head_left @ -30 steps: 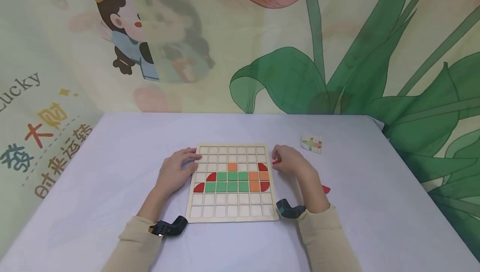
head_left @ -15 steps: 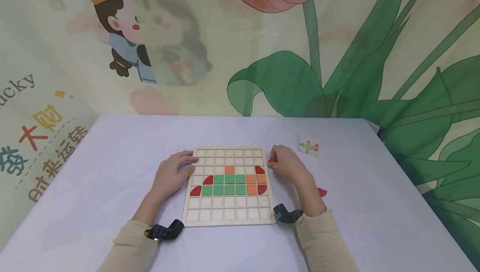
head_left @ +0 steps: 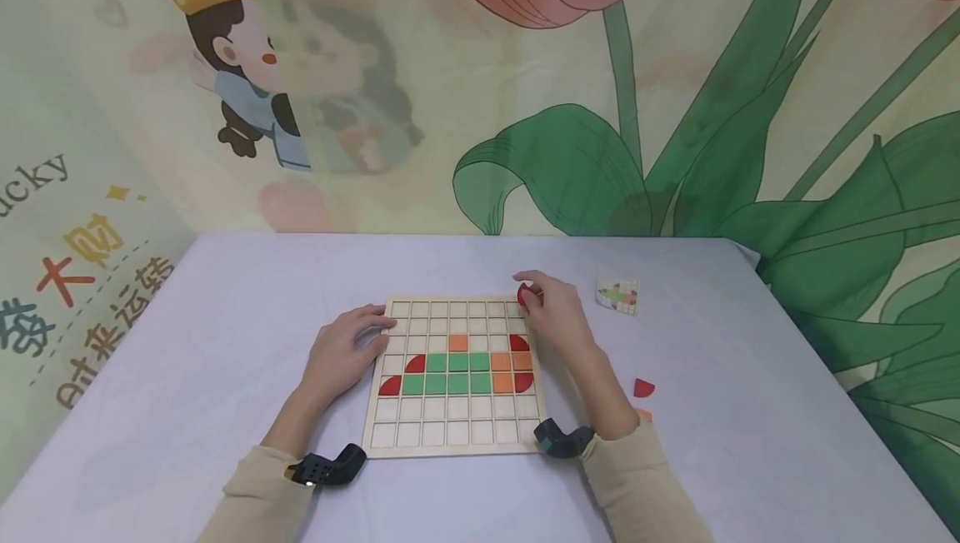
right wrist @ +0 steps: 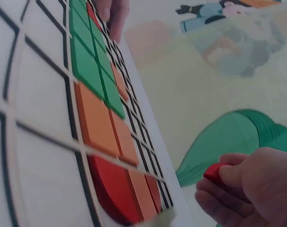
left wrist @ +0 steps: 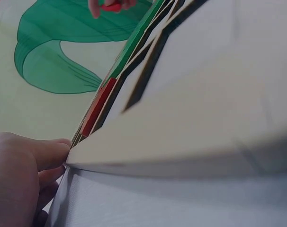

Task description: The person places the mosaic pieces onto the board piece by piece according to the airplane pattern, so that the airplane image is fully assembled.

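Observation:
A wooden grid board (head_left: pixel 450 451) lies on the table with coloured tiles set in its middle rows. Green square tiles (head_left: pixel 458 383) form two rows, with orange square tiles (head_left: pixel 502 382) to their right and one orange tile (head_left: pixel 458 343) above. Red quarter-round tiles (head_left: pixel 389 386) sit at the left and right ends. My left hand (head_left: pixel 343 347) rests against the board's left edge, fingers relaxed, fingertips at the rim. Over the far right corner, my right hand (head_left: pixel 558 314) pinches a red quarter-round tile (right wrist: pixel 212 173) between thumb and fingers, raised above the board.
Right of the board lie a loose red tile (head_left: pixel 643 388) and an orange tile (head_left: pixel 644 415) partly hidden by the right wrist. A small pattern card (head_left: pixel 618 296) lies at the back right. A printed backdrop (head_left: pixel 562 151) stands behind the table.
My right hand has moved from beside the board's right edge away and leftward to its far right corner, carrying the red tile. The orange tile has come into view. My left hand stays put.

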`<state>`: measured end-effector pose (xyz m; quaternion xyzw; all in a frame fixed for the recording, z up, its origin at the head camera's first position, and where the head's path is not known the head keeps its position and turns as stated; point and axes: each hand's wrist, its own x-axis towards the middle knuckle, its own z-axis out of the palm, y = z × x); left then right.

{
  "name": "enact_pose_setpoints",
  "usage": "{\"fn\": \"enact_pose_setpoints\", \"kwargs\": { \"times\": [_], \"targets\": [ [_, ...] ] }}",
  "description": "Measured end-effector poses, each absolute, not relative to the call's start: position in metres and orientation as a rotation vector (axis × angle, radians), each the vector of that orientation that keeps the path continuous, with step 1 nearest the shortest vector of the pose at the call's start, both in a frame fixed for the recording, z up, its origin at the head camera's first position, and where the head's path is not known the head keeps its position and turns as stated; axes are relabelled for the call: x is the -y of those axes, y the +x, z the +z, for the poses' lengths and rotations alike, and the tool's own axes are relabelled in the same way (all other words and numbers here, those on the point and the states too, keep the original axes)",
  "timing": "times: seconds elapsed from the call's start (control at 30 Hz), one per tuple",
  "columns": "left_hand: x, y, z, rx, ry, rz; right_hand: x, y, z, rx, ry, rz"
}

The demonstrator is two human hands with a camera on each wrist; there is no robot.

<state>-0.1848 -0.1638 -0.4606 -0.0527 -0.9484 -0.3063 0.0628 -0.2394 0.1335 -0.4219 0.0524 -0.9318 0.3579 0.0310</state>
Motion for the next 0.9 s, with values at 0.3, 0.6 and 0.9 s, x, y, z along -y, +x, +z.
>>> {"fn": "enact_pose_setpoints", "kwargs": {
  "times": [0.3,0.6,0.9],
  "targets": [
    [0.164,-0.185,-0.461,2.867,-0.145,-0.924,-0.099,-0.229,-0.429,2.833,0.298,1.276],
    [0.164,-0.186,-0.462,2.867,-0.138,-0.932,-0.081,-0.223,-0.442,2.815,0.445,1.160],
    [0.164,-0.185,-0.462,2.863,-0.148,-0.919,-0.077,-0.225,-0.450,2.839,0.478,1.140]
  ]
}}
